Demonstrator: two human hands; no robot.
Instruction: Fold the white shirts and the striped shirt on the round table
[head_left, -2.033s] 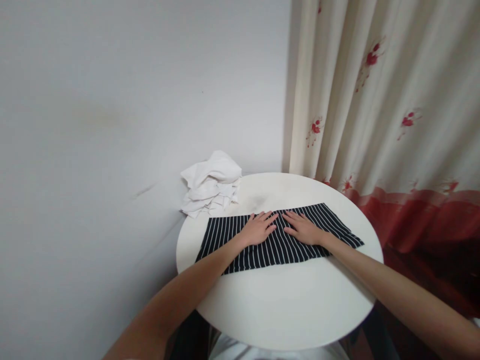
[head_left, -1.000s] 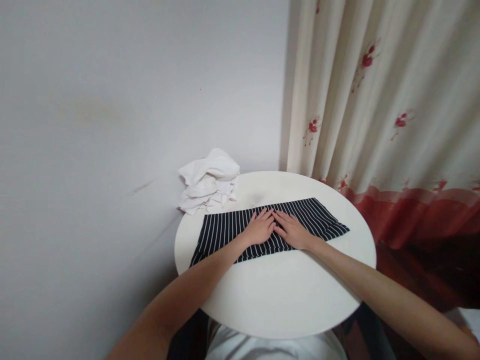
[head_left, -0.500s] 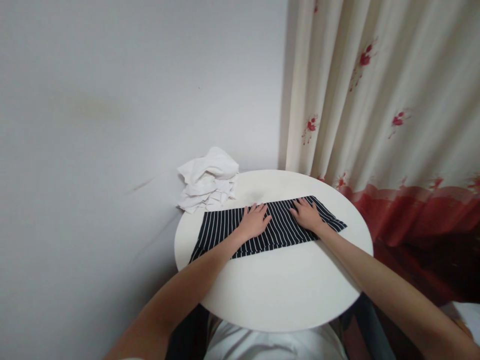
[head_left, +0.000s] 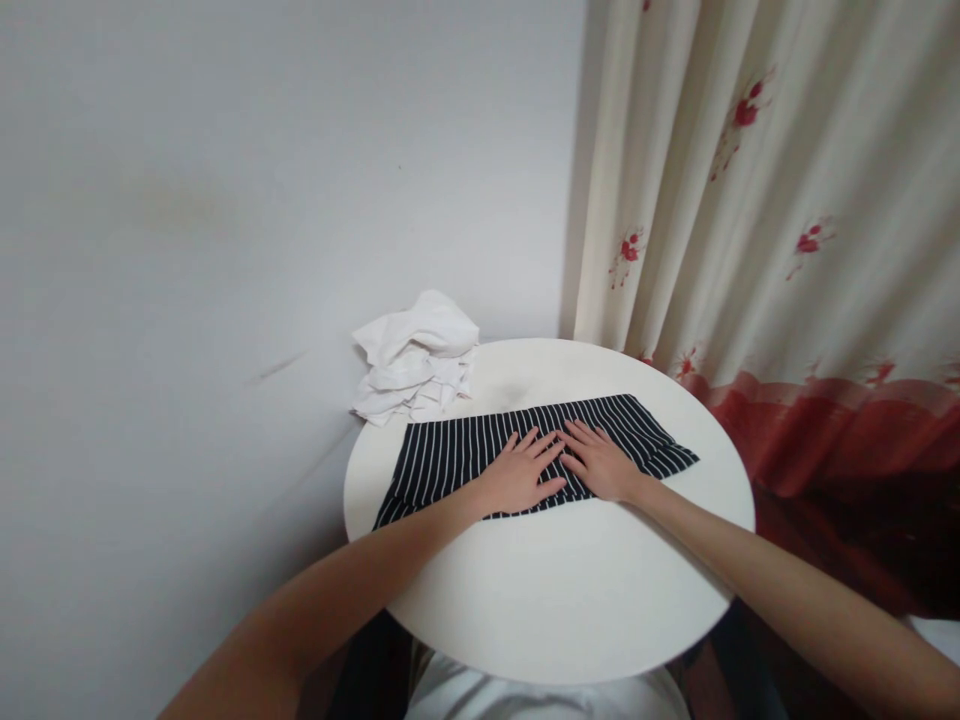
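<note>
A black cloth with white stripes [head_left: 442, 460] lies flat and folded in a long strip across the round white table [head_left: 570, 590]. My left hand [head_left: 521, 474] rests palm down on the middle of the cloth, its fingers spread. Just to its right, my right hand [head_left: 598, 462] lies flat on the same cloth, fingers apart and pointing inward. The fingertips of the two hands are close together. Neither hand grips the fabric. What kind of garment or piece the cloth is, I cannot tell.
A crumpled pile of white cloth [head_left: 416, 355] sits at the table's back left edge, against the pale wall [head_left: 285, 180]. Behind the table on the right hangs a cream curtain [head_left: 690, 220] with red flowers and a red lower band.
Both hands have slid toward each other and nearer to me over the striped cloth. The cloth stays spread in nearly the same place, and the view has shifted slightly.
</note>
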